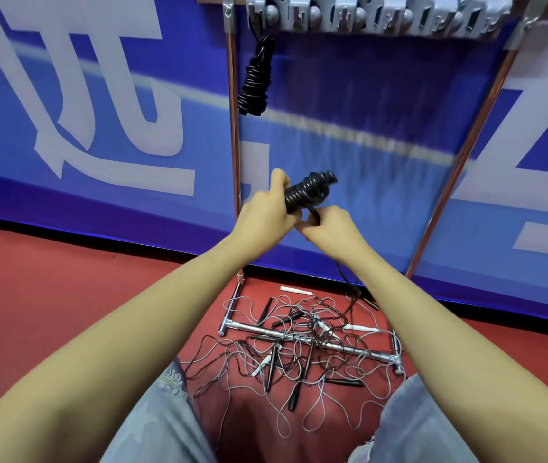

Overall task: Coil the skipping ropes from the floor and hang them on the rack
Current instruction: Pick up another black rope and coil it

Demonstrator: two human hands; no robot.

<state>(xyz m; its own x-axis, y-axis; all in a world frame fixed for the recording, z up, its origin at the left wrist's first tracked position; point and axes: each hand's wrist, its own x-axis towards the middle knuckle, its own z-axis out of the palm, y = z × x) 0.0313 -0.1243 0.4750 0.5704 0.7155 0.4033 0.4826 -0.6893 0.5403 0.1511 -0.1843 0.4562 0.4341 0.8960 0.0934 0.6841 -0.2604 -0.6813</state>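
— While your left hand (267, 213) is curled round the black coiled rope (307, 192), keep that fist firm so the turns don't slide off the bundle.

— And the other hand?

— Your right hand (327, 228), touching the left at about four o'clock of the bundle, pinches the loose tail. I'd judge you're on the last wraps: lay each turn snug beside the one before, and feed the slack that trails down to the floor without letting it snag.

— Where does it go after?

— At twelve o'clock, the grey hook rail (379, 15) of the rack. One finished black coil (255, 78) already hangs at its left end, about eleven o'clock, so the hooks to its right look free.

— What's left?

— At six o'clock, a tangle of ropes (299, 345), thin cords with black and white handles, lies over the rack's base bar (359, 350) on the red floor (48, 289). Behind stands a blue banner (82, 95) with large pale lettering.
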